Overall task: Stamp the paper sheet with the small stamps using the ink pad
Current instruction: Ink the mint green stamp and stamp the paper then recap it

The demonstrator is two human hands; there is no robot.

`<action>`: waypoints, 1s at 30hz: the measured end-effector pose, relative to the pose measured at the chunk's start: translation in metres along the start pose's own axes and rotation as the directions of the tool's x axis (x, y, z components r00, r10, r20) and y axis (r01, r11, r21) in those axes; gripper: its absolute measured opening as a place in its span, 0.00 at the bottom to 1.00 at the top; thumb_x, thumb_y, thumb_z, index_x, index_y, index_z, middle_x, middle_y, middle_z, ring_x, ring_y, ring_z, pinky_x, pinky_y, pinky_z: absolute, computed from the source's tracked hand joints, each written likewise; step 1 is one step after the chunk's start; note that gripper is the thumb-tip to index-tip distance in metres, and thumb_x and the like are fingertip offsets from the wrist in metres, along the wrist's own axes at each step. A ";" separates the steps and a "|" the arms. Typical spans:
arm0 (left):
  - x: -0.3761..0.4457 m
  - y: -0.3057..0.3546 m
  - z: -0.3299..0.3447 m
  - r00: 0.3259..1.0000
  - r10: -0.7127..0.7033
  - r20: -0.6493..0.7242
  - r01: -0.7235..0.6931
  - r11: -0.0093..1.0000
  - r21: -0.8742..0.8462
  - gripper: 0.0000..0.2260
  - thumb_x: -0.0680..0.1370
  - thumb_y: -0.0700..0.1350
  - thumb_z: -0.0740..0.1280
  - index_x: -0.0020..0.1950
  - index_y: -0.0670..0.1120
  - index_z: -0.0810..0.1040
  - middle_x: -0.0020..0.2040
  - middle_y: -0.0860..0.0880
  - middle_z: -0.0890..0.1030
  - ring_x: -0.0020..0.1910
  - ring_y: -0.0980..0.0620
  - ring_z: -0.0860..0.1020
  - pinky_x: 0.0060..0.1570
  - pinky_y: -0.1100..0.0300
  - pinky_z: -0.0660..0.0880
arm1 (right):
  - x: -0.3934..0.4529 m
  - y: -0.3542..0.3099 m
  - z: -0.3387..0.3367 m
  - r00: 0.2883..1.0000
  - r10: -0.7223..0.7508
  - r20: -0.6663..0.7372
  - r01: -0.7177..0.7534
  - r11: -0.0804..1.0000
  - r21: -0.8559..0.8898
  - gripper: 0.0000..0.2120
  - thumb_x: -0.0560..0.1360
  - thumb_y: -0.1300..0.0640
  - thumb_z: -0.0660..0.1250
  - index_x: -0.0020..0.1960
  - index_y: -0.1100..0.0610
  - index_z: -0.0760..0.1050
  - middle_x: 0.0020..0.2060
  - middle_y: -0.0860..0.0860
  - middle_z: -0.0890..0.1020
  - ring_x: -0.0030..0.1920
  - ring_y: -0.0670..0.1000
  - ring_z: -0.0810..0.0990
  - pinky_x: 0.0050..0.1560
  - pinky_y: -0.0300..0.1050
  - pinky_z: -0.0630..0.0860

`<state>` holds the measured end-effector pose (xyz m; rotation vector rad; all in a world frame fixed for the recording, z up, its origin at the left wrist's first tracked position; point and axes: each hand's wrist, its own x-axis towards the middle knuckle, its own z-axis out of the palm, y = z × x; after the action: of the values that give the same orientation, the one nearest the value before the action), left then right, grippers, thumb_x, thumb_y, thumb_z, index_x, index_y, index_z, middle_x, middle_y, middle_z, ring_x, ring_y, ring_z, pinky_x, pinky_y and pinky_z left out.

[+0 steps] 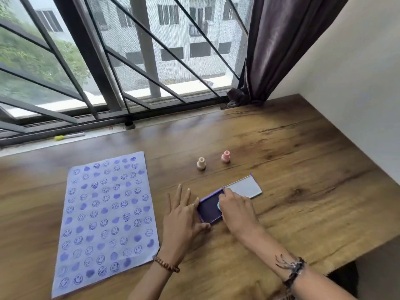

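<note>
A pale paper sheet [104,221] covered with several blue smiley and heart prints lies on the wooden table at the left. To its right sits an open purple ink pad [209,211] with its grey lid [245,186] folded back. My right hand [237,210] is shut on a small turquoise stamp [219,205] and presses it onto the dark pad. My left hand [184,217] rests flat against the pad's left edge, fingers spread, holding it steady. A beige stamp [201,163] and a pink stamp [225,156] stand upright behind the pad.
The wooden table [303,169] runs to a barred window at the back, with a dark curtain [270,50] in the corner and a white wall on the right. A yellow-handled tool [69,136] lies on the window sill. The table's near right edge drops off.
</note>
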<state>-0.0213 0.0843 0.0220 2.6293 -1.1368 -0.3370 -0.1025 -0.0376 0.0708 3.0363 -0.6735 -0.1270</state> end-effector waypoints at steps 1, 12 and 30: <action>0.001 0.001 -0.001 1.000 0.007 -0.008 -0.006 1.000 0.015 0.35 0.67 0.64 0.66 0.70 0.51 0.63 0.77 0.49 0.54 0.75 0.50 0.39 0.70 0.48 0.31 | 0.004 0.000 -0.001 0.998 0.005 0.057 -0.007 0.999 0.032 0.07 0.71 0.68 0.63 0.48 0.59 0.75 0.49 0.57 0.79 0.49 0.56 0.80 0.44 0.47 0.75; -0.053 -0.066 -0.015 0.987 0.017 -0.161 -0.060 0.961 -0.270 0.23 0.76 0.56 0.61 0.69 0.52 0.64 0.76 0.51 0.57 0.74 0.55 0.43 0.73 0.56 0.40 | -0.049 -0.065 0.001 0.955 0.267 0.129 -0.271 0.610 0.744 0.09 0.69 0.52 0.71 0.48 0.54 0.80 0.45 0.53 0.82 0.47 0.54 0.80 0.44 0.47 0.73; -0.086 -0.165 -0.031 1.000 -0.016 0.023 0.024 0.895 -0.446 0.22 0.72 0.52 0.69 0.65 0.56 0.70 0.76 0.51 0.58 0.76 0.46 0.48 0.72 0.46 0.46 | -0.073 -0.197 0.018 0.979 0.199 0.047 -0.197 0.859 0.473 0.09 0.76 0.51 0.60 0.53 0.55 0.72 0.53 0.51 0.74 0.50 0.54 0.78 0.46 0.45 0.72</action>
<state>0.0422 0.2612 0.0074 2.2353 -0.9060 -0.5558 -0.0874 0.1720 0.0491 3.3896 -1.1720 0.0617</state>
